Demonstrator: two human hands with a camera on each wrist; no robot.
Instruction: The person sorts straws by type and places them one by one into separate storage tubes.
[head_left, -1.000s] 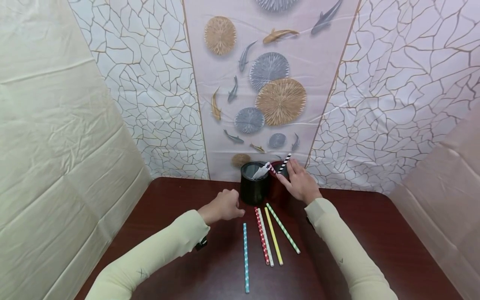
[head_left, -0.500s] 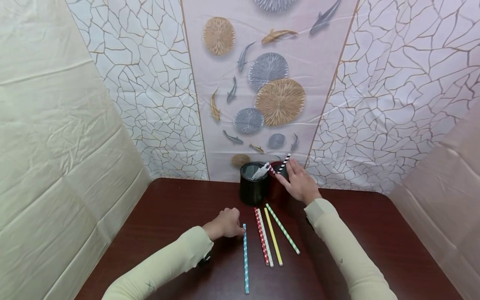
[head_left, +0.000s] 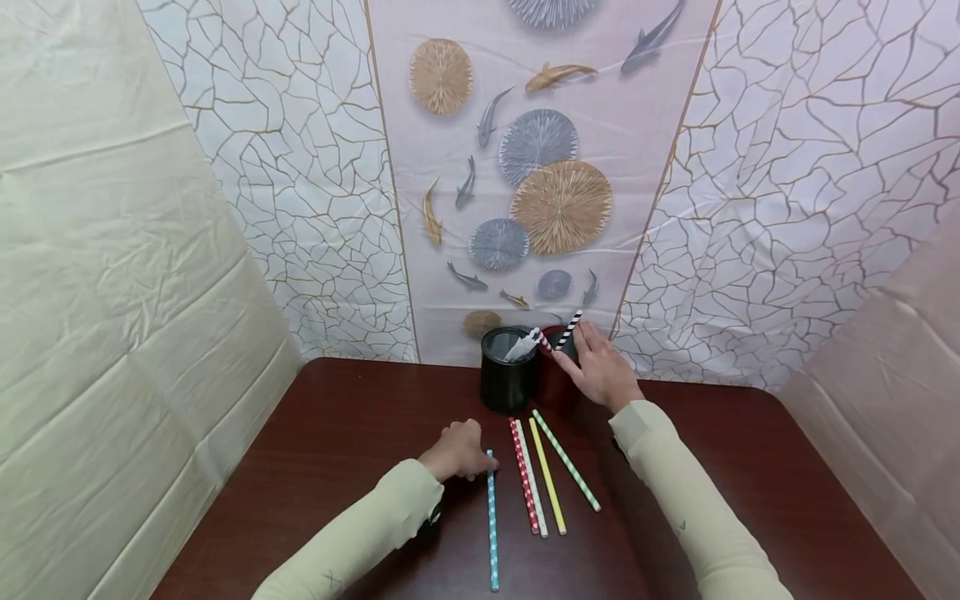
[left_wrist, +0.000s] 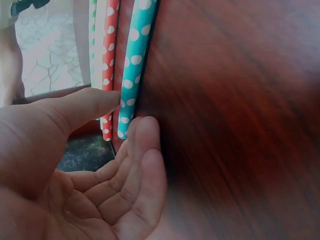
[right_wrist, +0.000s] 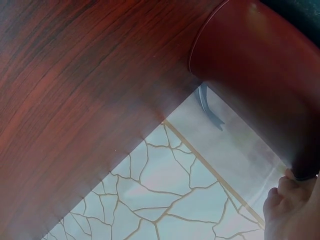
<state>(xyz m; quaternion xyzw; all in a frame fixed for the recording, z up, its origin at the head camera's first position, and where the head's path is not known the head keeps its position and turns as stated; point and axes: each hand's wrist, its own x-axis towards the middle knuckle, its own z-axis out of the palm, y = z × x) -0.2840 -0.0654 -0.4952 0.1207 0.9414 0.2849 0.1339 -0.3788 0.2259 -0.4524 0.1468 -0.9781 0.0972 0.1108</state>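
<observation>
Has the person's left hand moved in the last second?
Yes. The left hand moved toward the person, away from the black cylindrical cup, to the far end of the teal polka-dot paper straw.
</observation>
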